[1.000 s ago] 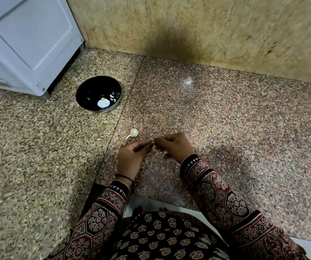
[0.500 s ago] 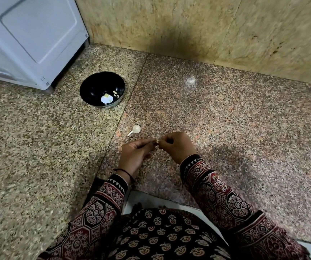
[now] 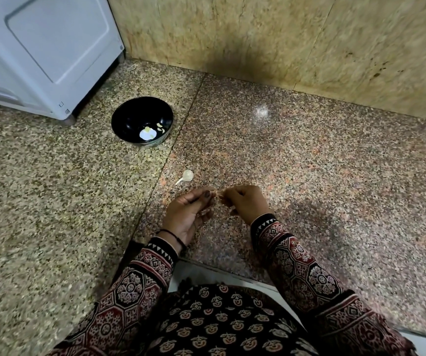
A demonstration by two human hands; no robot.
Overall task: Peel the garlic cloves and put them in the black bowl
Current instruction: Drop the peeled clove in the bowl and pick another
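Head view: left hand [image 3: 190, 214] and right hand [image 3: 245, 201] both curled, fingertips pinching one small garlic clove [image 3: 217, 195] between them. Second clove [image 3: 187, 175] lies on worktop [image 3: 309, 176] just beyond; black bowl [image 3: 119, 116] further left.

Bowl [image 3: 129, 116] right of appliance [image 3: 39, 47]; cloves [image 3: 160, 127] in bowl; garlic piece [image 3: 187, 175] before bowl.
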